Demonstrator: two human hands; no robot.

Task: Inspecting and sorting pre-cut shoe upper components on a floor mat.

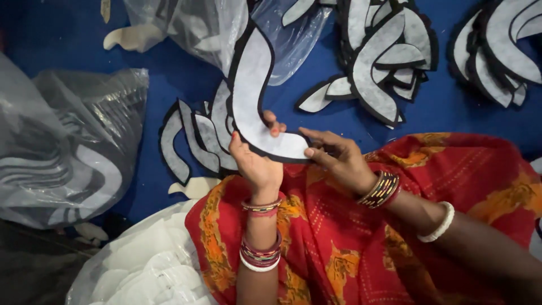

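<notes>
A curved, boomerang-shaped cut piece (251, 96), pale grey with a black edge, is held up over the lap, the left hand (257, 161) pinching its bend while the right hand (339, 158) grips its lower tip between thumb and fingers. Below lies a blue surface (446, 107) and a red-and-orange patterned cloth (339, 226) across the lap. Piles of like pieces (384, 56) lie beyond, with a clear plastic bag (62, 147) at left.

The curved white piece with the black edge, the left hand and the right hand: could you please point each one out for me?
curved white piece with the black edge (251, 85), head view, on its white upper face.
left hand (257, 164), head view, back of the hand.
right hand (341, 158), head view, back of the hand.
</notes>
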